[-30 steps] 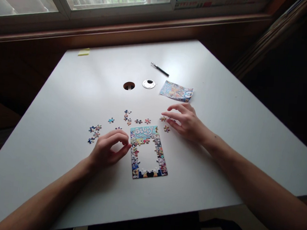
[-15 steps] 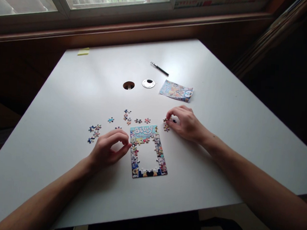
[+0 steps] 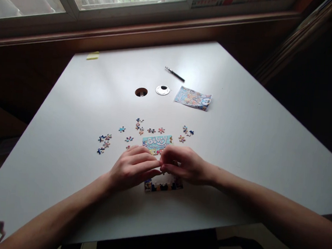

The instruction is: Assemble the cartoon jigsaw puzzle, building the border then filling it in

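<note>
A small colourful jigsaw puzzle (image 3: 157,141) lies partly assembled on the white table (image 3: 239,137). Both hands rest over its middle and hide most of it. My left hand (image 3: 133,167) lies on the puzzle's left side with its fingers stretched toward the right hand. My right hand (image 3: 183,164) has its fingers curled in a pinch over the puzzle's middle, fingertips meeting the left hand's. What it pinches is hidden. Loose puzzle pieces (image 3: 103,143) lie to the left, with more loose pieces (image 3: 186,132) behind the hands.
A printed picture card (image 3: 193,98) lies farther back on the right. A black pen (image 3: 174,74), a round cable-hole cover (image 3: 162,89) and the open cable hole (image 3: 141,92) are behind it. A yellow sticky pad (image 3: 92,55) sits at the far left corner.
My right hand pinched at the loose pieces on the right, then moved left and down onto the puzzle. My left hand slid right onto the puzzle to meet it.
</note>
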The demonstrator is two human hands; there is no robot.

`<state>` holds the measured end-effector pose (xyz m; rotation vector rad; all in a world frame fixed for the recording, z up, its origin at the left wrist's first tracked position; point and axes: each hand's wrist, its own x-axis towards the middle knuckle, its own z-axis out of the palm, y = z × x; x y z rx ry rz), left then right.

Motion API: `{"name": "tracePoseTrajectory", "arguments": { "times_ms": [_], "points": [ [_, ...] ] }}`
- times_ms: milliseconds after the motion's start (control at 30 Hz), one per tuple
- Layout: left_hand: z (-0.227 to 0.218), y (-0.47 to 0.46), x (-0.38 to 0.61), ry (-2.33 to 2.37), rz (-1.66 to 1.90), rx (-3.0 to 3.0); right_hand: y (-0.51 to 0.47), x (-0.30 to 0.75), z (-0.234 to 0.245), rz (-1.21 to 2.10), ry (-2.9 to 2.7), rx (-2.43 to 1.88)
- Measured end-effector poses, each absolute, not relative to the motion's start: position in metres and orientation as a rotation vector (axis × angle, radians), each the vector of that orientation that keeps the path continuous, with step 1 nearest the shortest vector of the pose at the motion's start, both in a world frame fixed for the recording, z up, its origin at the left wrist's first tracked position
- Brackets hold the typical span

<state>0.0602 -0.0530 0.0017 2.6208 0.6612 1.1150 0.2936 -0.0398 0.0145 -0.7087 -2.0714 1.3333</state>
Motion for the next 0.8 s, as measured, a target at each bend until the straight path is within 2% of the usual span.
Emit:
{"name": "tracePoseTrajectory", "arguments": {
  "times_ms": [167,300,567,800],
  "points": [
    [0.001,-0.054,0.059,0.719,1.114,2.636,-0.04,0.292,0.014,1.528,-1.867,-0.771],
    [0.001,-0.053,0.059,0.734,1.1,2.629,-0.04,0.291,0.015,1.546,-1.84,-0.782],
    [0.004,-0.05,0.06,0.802,1.218,2.469,-0.03,0.297,0.011,1.023,-2.122,-0.674],
    [0.009,-0.051,0.058,0.845,1.172,2.457,-0.027,0.299,0.013,0.875,-2.185,-0.612]
  ]
}}
